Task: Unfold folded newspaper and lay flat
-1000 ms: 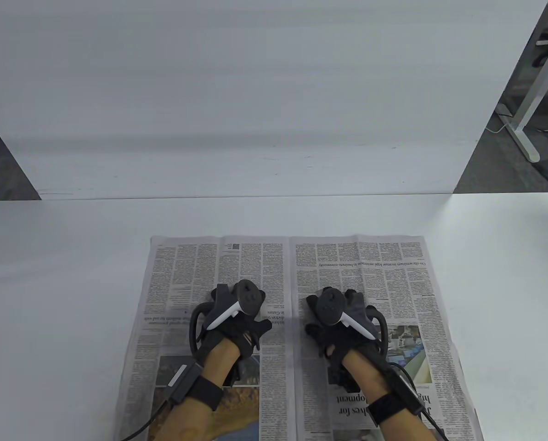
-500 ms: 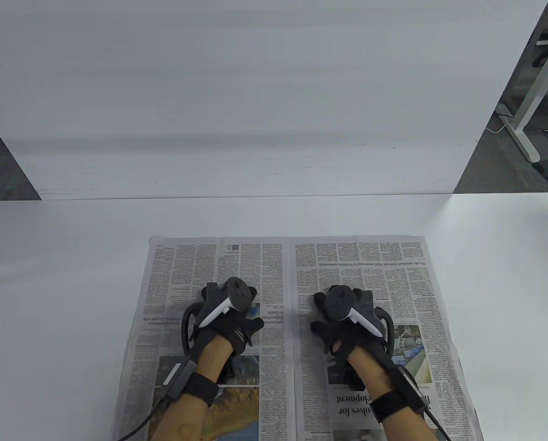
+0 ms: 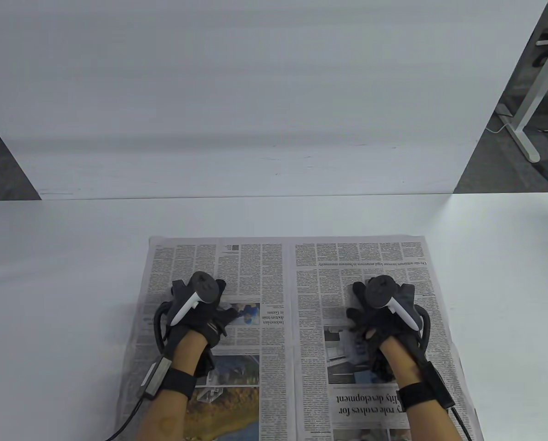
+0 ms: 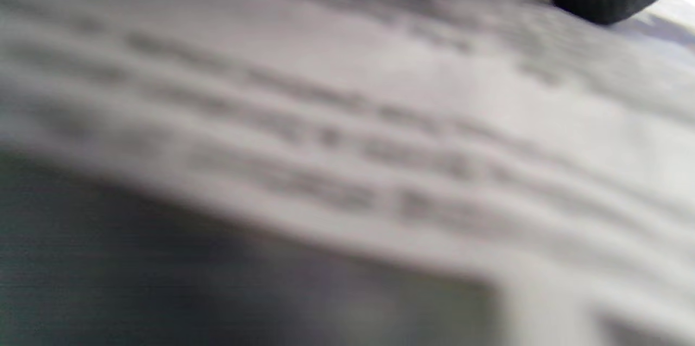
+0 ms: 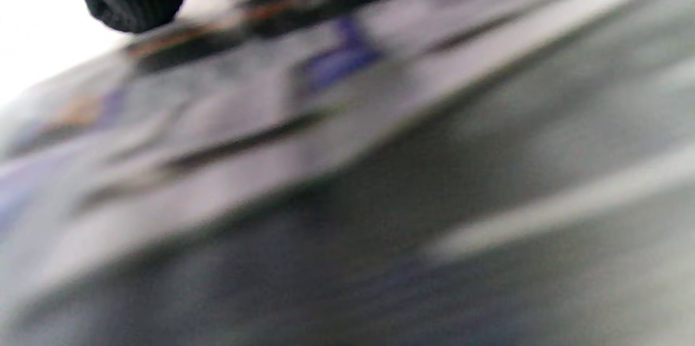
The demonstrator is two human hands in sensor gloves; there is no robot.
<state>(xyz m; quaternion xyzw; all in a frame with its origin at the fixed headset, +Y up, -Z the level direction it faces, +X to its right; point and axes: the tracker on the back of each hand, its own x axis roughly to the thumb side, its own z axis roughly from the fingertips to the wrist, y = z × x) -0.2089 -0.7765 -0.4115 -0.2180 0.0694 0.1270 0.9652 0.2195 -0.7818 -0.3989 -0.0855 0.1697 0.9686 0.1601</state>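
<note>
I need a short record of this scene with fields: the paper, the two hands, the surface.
newspaper: unfolded, open as a two-page spread on the table, centre crease running away from the person
left hand: rests palm down on the left page
right hand: rests palm down on the right page
table: white, bears the newspaper
wrist views: blurred, print close up, a gloved fingertip at the top edge

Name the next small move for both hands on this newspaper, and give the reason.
Probably slide each hand outward toward its page's outer edge. The newspaper lies open, the left hand and right hand rest mid-page either side of the centre fold, and the side margins look slightly rippled.
</note>
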